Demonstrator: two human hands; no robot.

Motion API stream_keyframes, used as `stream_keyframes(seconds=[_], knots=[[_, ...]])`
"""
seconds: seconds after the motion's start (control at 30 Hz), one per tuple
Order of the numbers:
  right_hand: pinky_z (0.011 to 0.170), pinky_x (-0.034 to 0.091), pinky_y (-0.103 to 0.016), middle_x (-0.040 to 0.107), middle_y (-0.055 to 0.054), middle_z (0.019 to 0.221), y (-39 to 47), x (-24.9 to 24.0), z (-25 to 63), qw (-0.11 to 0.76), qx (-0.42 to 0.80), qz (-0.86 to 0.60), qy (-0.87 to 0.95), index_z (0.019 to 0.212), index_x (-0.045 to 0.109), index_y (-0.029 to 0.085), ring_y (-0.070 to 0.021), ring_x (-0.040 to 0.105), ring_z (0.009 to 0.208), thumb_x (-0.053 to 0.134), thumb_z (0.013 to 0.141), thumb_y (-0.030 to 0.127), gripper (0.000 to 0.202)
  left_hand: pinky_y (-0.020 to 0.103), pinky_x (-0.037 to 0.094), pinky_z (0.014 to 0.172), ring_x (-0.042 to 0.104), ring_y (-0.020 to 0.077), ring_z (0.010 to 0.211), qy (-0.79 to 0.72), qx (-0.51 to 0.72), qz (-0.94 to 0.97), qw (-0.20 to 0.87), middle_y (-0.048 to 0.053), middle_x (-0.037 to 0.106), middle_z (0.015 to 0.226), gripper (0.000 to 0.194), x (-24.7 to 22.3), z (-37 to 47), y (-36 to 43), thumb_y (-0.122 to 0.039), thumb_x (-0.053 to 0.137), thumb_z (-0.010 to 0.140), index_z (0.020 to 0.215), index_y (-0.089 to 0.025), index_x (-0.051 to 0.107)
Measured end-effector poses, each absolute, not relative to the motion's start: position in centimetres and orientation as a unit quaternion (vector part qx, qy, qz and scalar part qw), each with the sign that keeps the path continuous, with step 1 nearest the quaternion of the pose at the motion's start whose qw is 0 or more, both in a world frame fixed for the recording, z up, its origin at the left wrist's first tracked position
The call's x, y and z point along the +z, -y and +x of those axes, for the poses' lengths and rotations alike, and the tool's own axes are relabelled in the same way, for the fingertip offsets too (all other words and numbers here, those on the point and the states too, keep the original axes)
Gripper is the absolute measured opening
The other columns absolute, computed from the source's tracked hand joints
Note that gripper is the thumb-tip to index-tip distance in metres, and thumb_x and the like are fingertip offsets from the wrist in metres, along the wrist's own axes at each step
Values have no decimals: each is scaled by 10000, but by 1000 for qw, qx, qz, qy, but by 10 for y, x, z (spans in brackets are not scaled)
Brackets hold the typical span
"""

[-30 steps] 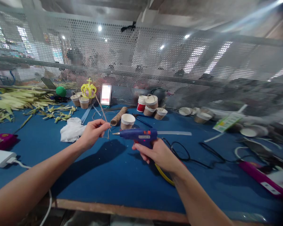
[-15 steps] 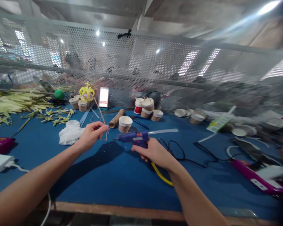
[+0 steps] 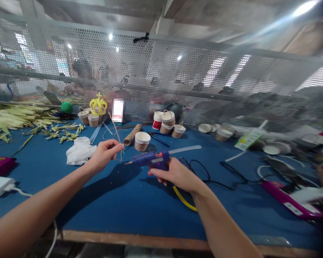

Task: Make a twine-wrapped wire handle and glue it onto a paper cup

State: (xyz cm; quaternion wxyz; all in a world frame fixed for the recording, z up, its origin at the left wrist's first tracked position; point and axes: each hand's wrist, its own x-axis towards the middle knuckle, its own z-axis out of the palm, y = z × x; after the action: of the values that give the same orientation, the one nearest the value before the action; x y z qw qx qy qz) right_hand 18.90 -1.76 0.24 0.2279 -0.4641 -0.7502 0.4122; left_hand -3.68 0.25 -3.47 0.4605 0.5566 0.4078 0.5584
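Note:
My left hand pinches a thin piece of brown twine between thumb and fingertips; one end sticks up, and a short loose end hangs below. My right hand is wrapped round the handle of a blue hot glue gun. Its nozzle points left and slightly down, just below and right of the twine, apart from it. A clear glue stick juts out of the gun's back. Behind the gun stands a small cup with a white rim and a twine-wrapped body, beside a roll of twine.
White cloth lies left of my left hand. Further back are more small cups, a yellow crown-shaped piece, a lit phone and pale dried leaves. Purple power strips and cables lie at both sides. A perforated metal screen stands behind.
The glue gun's nozzle has tipped downward and shifted a little left, nearer the twine's lower end. My left hand keeps its pinch on the twine, almost unmoved.

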Motion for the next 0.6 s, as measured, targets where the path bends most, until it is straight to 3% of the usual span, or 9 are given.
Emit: stream_keyframes(seconds=[0.17,0.27,0.37,0.5,0.6], knots=[[487,404,-249,556,2,545,7,2,203,319,313,-538,714,719,595,134,-123,501,506,594,679,394,262,180,210,388,292,38,387,-403,564,554,462,-68,367,429,232,-34,-37,-3,-333,612,674,579,-139,527],[549,427,-259,602,-25,666,-7,3,216,389,323,-554,661,722,586,132,-135,528,591,640,637,376,264,176,209,388,287,36,387,-402,565,552,464,-71,363,424,225,-34,-37,-3,-325,618,670,582,-137,528],[516,420,-217,588,-25,665,-23,5,229,453,341,-564,600,714,561,137,-102,512,561,628,665,349,227,172,201,383,281,31,383,-399,567,548,469,-73,363,427,222,-34,-36,-2,-322,619,669,587,-136,531],[454,404,-191,548,-27,621,-46,3,246,438,325,-626,557,645,524,135,-67,471,473,500,789,326,240,169,203,381,284,28,384,-397,566,546,473,-71,370,434,214,-34,-37,-1,-317,621,668,594,-132,543],[437,407,-209,505,-15,533,-62,-7,255,385,302,-686,538,648,522,122,-84,472,444,517,787,322,244,169,212,383,301,29,387,-393,564,550,473,-67,385,444,207,-34,-37,-1,-318,621,670,601,-133,557]])
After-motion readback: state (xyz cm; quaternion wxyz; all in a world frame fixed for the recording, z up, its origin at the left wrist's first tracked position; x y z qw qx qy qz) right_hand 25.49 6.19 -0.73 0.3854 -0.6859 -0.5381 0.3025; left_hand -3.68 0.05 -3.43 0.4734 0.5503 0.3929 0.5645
